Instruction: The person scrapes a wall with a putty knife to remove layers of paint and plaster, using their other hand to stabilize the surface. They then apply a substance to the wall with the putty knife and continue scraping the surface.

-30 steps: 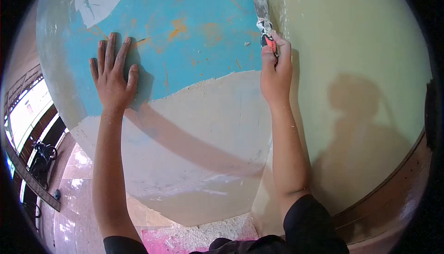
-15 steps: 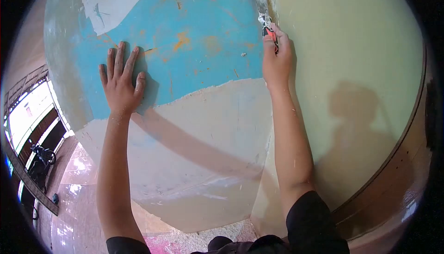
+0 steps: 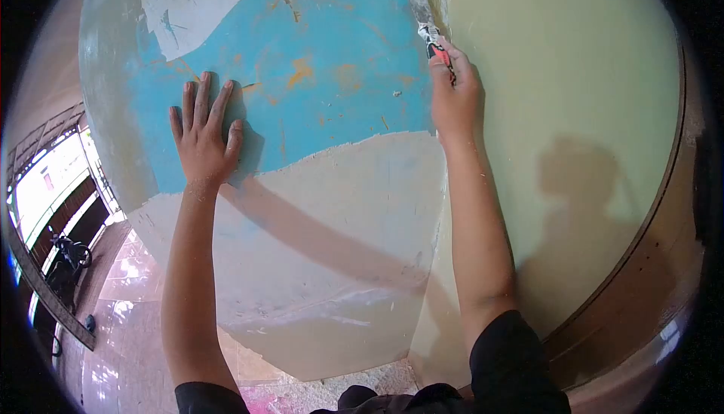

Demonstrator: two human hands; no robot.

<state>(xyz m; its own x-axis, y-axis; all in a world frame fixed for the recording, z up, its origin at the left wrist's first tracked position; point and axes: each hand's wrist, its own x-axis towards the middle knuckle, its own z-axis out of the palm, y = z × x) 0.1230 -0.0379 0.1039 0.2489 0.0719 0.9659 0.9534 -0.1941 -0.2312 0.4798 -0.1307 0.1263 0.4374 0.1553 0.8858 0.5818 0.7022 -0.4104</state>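
Observation:
My left hand (image 3: 205, 135) lies against the wall with its fingers spread, mostly over a turquoise patch (image 3: 324, 90) that has orange smears. In my right hand (image 3: 458, 97) is a paint scraper (image 3: 434, 37) with a red and black handle, its neck and blade coated in white residue. The blade points up and slightly left, near the wall corner at the upper right edge of the turquoise. Pale grey-white wall surface (image 3: 332, 210) borders the turquoise below, along a ragged line. Another pale area (image 3: 200, 3) shows at the upper left.
A pale green wall (image 3: 573, 75) meets the patched wall at the corner on my right. White flakes (image 3: 332, 391) litter the floor below. At far left, a motorcycle (image 3: 72, 252) stands beyond an opening.
The scraper's blade has tilted and shifted slightly left, with my right hand staying near the corner. The whole view has shifted a little; my left hand stays flat on the wall.

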